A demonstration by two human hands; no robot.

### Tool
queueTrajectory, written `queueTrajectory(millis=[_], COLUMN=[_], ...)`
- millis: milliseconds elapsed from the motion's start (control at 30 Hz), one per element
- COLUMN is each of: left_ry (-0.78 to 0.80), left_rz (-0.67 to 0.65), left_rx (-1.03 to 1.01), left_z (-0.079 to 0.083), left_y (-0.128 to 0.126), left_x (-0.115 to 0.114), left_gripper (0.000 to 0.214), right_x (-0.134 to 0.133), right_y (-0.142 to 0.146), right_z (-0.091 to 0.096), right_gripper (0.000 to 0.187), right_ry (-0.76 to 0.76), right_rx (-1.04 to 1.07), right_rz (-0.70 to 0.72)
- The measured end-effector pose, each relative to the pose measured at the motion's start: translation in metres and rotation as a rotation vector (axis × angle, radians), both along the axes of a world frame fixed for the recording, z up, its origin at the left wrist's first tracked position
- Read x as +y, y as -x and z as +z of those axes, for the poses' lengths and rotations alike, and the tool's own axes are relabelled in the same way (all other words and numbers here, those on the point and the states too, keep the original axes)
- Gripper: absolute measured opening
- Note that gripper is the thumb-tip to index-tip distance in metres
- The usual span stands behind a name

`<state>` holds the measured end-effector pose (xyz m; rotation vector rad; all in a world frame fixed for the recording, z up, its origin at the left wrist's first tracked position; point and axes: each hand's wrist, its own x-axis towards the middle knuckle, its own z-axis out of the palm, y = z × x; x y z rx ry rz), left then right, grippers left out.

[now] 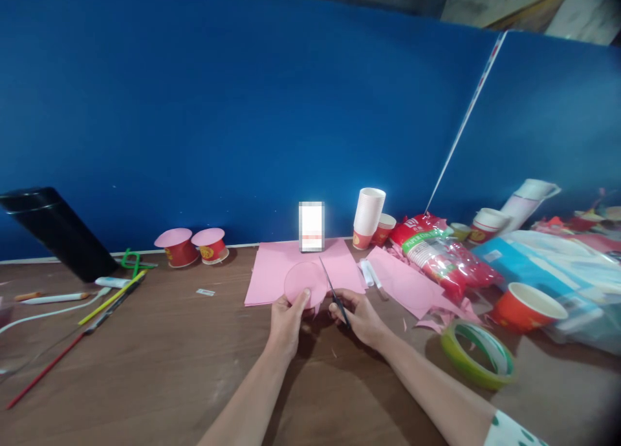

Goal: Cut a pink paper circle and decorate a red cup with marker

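A round pink paper disc (303, 279) is pinched by my left hand (286, 326), the thumb lying on its lower part. My right hand (361, 318) grips a pair of dark-handled scissors (340, 304) just right of the disc. The blades point up and away from me, close to the disc's right edge; whether they touch it I cannot tell. Behind the disc lies a stack of pink paper sheets (264, 275) on the brown table (233, 368). A blurred white upright rectangle (311, 225) stands at the back edge of the stack.
Two red cup pieces (183, 255) with pink disc tops stand at the back left, near a black bottle (63, 236). On the right are stacked paper cups (369, 213), a red plastic package (436, 252), a tape roll (478, 355) and an orange cup (514, 307).
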<state>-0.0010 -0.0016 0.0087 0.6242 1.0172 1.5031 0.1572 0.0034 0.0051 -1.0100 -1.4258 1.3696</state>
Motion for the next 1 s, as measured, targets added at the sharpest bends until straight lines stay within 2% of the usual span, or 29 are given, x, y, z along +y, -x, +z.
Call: queueTrajectory(millis=[400, 633, 1000], left_ry=[0.016, 0.01, 0.006], left_rz=[0.007, 0.018, 0.017], left_rx=[0.007, -0.007, 0.005], left_z=[-0.0019, -0.0004, 0.0002], left_y=[0.0001, -0.0001, -0.0002], left_x=[0.0007, 0.0008, 0.0007], left_gripper=[0.042, 0.042, 0.042], right_x=[0.0004, 0.0005, 0.0007], right_y=[-0.0006, -0.0013, -0.0019], right_z=[-0.0016, -0.0021, -0.0041], right_gripper=[0.049, 0.052, 0.051], right_ry=[-0.037, -0.005, -0.02], right_rx=[-0.04, 0.026, 0.02], right_rz=[-0.014, 0.028, 0.03])
